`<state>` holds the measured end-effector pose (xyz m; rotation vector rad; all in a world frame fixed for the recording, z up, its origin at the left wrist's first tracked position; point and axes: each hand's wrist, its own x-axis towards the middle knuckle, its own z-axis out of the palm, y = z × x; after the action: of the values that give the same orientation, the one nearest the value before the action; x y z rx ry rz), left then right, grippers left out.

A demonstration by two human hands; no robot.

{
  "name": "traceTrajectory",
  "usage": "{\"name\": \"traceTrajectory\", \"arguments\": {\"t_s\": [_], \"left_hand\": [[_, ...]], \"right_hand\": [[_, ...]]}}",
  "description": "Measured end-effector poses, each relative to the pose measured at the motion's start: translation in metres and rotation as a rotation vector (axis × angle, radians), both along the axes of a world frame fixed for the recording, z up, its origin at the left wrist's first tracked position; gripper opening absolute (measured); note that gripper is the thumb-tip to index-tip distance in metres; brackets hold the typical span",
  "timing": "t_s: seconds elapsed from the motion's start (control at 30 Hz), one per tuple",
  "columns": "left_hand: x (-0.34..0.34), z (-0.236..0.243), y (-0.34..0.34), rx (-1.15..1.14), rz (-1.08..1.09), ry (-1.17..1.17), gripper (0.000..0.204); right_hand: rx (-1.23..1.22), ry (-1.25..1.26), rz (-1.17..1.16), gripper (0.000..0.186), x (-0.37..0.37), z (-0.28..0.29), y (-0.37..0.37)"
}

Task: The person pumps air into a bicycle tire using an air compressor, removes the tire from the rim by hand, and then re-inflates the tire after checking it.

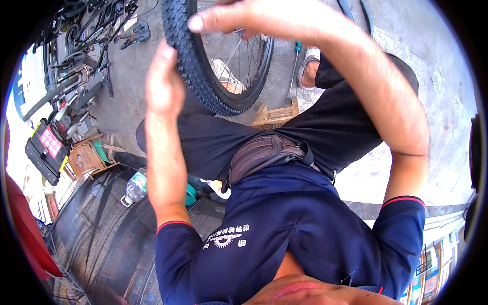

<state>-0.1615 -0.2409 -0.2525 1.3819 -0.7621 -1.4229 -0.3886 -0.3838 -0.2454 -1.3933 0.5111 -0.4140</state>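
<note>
Grey concrete floor [447,91] backs a knobby bicycle wheel [203,76] at upper centre, steadied upright by the left hand [162,81] pressed flat against its tread while the right hand [239,18] curls loosely over the top.

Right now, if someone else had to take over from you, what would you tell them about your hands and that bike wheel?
Left hand: open, palm flat against the knobby tyre on its left side.
Right hand: fingers stretched over the top of the tyre, not gripping.
The bicycle wheel stands upright in front of my knees, spokes and rim in view, tyre seated on the rim as far as can be seen.
A small wooden crate sits on the concrete just behind it.
Done or left: cannot tell more from here; the wheel's top is out of view.
</note>
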Motion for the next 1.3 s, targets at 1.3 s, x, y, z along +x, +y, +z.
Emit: {"name": "traceTrajectory", "arguments": {"t_s": [1.3], "left_hand": [[0.113, -0.120, 0.153, -0.469, 1.107, -0.169, 0.017]], "right_hand": [[-0.034, 0.192, -0.590, 0.049, 0.083, -0.030, 0.063]]}}
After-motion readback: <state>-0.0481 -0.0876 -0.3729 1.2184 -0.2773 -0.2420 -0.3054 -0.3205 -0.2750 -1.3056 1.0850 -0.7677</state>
